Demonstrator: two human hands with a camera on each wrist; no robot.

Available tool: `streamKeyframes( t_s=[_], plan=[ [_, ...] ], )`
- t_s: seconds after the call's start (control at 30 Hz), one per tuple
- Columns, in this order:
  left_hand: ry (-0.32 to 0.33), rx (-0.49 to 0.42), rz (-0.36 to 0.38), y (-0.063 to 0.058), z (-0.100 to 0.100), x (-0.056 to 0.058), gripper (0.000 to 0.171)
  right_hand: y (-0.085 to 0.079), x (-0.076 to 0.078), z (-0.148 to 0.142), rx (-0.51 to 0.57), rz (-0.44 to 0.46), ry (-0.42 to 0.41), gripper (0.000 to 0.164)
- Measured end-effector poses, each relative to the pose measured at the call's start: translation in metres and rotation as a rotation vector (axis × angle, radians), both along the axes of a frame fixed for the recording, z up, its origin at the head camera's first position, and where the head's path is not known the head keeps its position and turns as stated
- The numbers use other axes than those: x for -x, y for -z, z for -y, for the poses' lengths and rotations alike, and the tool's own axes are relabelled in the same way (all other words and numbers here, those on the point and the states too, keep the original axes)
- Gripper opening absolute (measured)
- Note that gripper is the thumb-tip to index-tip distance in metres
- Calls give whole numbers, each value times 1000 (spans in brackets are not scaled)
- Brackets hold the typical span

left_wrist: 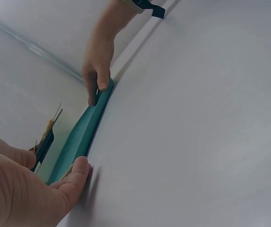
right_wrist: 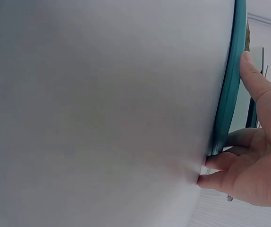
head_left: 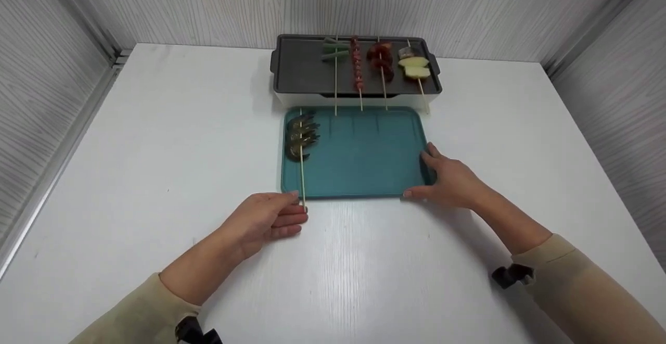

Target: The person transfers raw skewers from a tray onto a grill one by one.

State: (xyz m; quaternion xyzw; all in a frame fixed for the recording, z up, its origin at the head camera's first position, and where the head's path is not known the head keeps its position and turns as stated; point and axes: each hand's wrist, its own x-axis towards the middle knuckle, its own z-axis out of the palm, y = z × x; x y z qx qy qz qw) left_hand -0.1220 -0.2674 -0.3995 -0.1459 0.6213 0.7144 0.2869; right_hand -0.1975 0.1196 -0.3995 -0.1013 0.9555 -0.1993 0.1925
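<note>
A shallow teal tray (head_left: 364,162) lies on the white table. Along its left side rests a shrimp skewer (head_left: 301,138), its bare stick reaching over the front rim. My left hand (head_left: 260,221) holds the tray's front left corner between thumb and fingers, and the stick's end passes across those fingers. Around the front right corner, my right hand (head_left: 450,180) grips the tray, thumb at the front edge and fingers along the right side. In the right wrist view its thumb (right_wrist: 252,75) presses the teal rim, while the lower fingertips reach the table.
Directly behind the tray stands a dark griddle (head_left: 304,68) on a white base. Several skewers lie on it: green vegetable (head_left: 335,52), small red pieces (head_left: 357,63), reddish meat (head_left: 381,63) and pale slices (head_left: 414,65). Their sticks overhang its front. Grey panels (head_left: 218,5) enclose the table.
</note>
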Motion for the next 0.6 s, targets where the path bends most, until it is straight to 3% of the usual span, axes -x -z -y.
streamKeyframes(
  t_s=[0.27, 0.6],
  plan=[
    [26, -24, 17, 7, -3, 3, 37, 0, 0, 0, -23, 15, 10, 119],
    [3, -55, 12, 3, -1, 7, 36, 4, 1, -3, -20, 12, 9, 118]
  ],
)
